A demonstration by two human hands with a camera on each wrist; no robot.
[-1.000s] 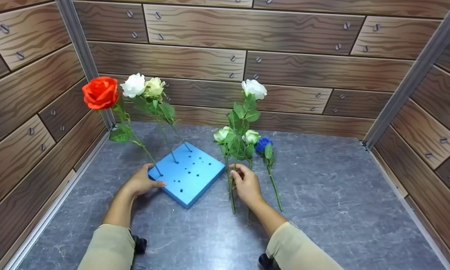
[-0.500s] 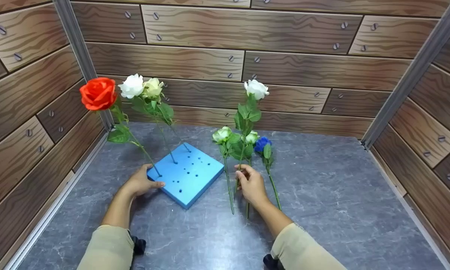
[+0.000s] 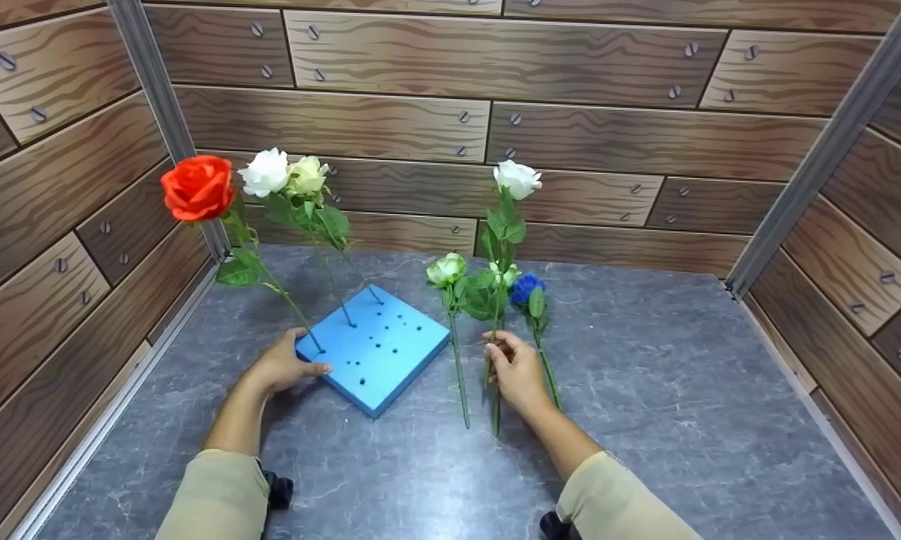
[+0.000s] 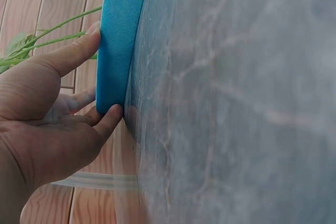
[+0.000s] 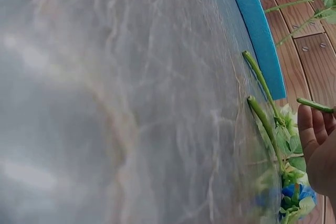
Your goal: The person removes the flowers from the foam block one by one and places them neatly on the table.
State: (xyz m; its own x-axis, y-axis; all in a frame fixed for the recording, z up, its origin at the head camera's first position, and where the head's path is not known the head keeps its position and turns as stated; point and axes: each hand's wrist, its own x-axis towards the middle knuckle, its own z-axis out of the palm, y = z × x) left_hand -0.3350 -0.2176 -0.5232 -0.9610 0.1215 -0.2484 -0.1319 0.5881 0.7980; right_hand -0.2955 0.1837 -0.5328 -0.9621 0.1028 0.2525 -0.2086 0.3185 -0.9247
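Observation:
My left hand (image 3: 279,364) holds the near left corner of a blue foam block (image 3: 401,360) with rows of small holes. In the left wrist view, thumb and fingers (image 4: 109,121) spread along its edges. A red rose (image 3: 197,189), a white rose (image 3: 265,172) and a pale yellow rose (image 3: 309,177) stand in the block by their stems. To its right, my right hand (image 3: 521,376) pinches the stem of another white rose (image 3: 517,181), held upright. The cut end of that stem (image 5: 314,105) pokes past the fingers in the right wrist view.
Two greenish-white roses lie on the grey marbled table (image 3: 660,390), one left (image 3: 446,269) and one partly behind the held stem. A blue rose (image 3: 527,288) lies to their right. Wood-patterned walls (image 3: 390,60) with metal corner posts enclose the table on three sides.
My right hand has moved right with the upright white rose, away from the block and across the lying stems. The left hand and the block stay in place.

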